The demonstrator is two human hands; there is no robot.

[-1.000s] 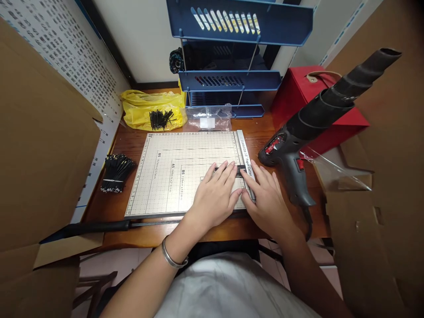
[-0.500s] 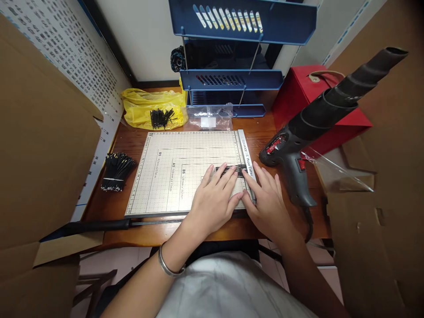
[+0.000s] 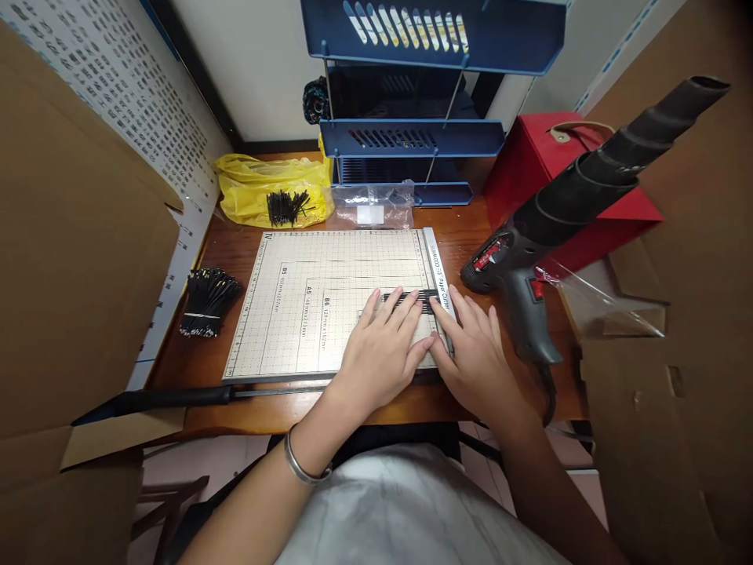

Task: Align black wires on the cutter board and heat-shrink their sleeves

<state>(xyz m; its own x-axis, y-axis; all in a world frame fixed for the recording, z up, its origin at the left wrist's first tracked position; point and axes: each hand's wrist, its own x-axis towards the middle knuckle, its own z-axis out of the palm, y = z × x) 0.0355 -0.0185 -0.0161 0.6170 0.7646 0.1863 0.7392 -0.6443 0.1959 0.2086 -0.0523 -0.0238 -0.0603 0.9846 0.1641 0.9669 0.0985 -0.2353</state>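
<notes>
Two hands, the left hand (image 3: 380, 353) and the right hand (image 3: 474, 353), lie palms down on the cutter (image 3: 318, 314). Both hands have their fingers extended and spread a little; nothing is gripped. The left fingers rest on the black strips (image 3: 427, 297), covering their middle part, so this hand is nearer; the right index finger reaches only their right end. The strips lie flat under the fingertips, their long axis from left to right, crossing toward the rail (image 3: 436, 259). Farther, beyond the cutter, a black pile (image 3: 287, 208) rests on the yellow bag (image 3: 235, 192).
</notes>
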